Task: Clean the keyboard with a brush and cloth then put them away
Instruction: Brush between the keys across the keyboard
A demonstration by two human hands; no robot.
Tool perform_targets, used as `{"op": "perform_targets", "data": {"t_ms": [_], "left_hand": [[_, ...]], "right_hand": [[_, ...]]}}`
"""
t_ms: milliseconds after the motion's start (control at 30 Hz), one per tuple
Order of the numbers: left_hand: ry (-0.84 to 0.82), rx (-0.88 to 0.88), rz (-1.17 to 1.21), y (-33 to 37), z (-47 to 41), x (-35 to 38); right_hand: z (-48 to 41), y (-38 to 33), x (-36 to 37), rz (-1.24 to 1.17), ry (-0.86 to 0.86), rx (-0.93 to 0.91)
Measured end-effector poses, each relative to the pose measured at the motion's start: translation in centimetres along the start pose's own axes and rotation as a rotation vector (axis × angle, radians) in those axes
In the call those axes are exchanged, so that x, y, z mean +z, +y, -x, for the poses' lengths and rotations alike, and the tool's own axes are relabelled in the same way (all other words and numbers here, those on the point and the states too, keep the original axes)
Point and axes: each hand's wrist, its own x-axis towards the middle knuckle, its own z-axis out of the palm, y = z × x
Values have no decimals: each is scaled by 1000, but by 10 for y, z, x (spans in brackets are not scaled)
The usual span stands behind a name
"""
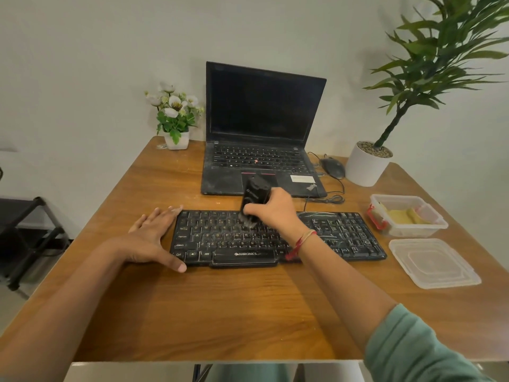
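The brush (254,193) has blurred bristles (the right hand (275,213) covers its middle); the tall plant (446,59) is cropped above.

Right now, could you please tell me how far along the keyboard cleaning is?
Done: the lid lies off beside the open container. In hand: the right hand grips the brush, bristles on the upper middle keys of the keyboard, while the left hand rests flat at its left end. Left: the yellow cloth lies in the container, so wiping and putting both tools away remain.
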Motion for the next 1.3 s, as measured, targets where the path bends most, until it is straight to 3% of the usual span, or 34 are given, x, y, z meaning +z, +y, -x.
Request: {"op": "perform_targets", "data": {"t_ms": [100,300,433,667,900,1100,1300], "left_hand": [[-1,-2,11,1,0,0],[9,-5,34,2,0,0],[22,-4,40,2,0,1],[17,4,28,2,-1,1],[33,-6,37,4,-1,2],[33,2,35,2,-1,2],[40,4,37,0,-2,4]], "right_hand": [[-7,2,-5,-31,117,36],[0,-6,11,-48,-96,-9],[-11,3,-12,57,109,31],[8,-8,24,3,-109,-77],[-12,10,-7,107,165,16],[4,-16,34,-26,-77,-49],[-8,27,-27,133,149,59]]}}
